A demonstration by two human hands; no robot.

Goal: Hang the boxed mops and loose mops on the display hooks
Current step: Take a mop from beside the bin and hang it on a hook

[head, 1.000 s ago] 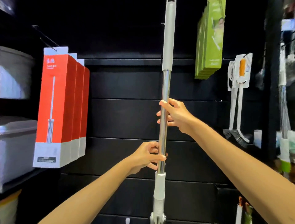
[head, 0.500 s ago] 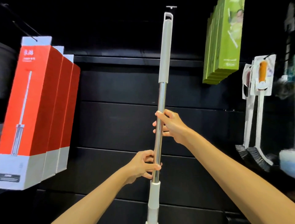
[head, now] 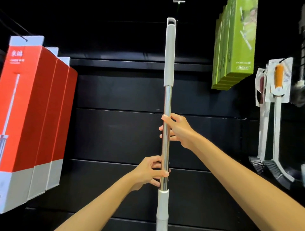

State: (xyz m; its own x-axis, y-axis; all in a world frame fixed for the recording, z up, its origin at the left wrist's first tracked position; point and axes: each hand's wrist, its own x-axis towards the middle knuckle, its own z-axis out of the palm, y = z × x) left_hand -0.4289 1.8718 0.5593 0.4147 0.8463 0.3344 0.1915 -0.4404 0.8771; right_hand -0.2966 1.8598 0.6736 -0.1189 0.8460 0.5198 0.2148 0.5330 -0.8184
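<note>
Left hand [head: 151, 171] gripping upright loose mop [head: 166, 125] handle low, right hand [head: 177, 130] gripping it higher, hanging loop topmost

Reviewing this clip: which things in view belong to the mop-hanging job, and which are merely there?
Part of the job: loose mop, gripped by the left hand and right hand; display hook above its top loop; red boxed mops, already hanging.

Merely there: green boxes, contents unclear; carded brushes on the right.
</note>
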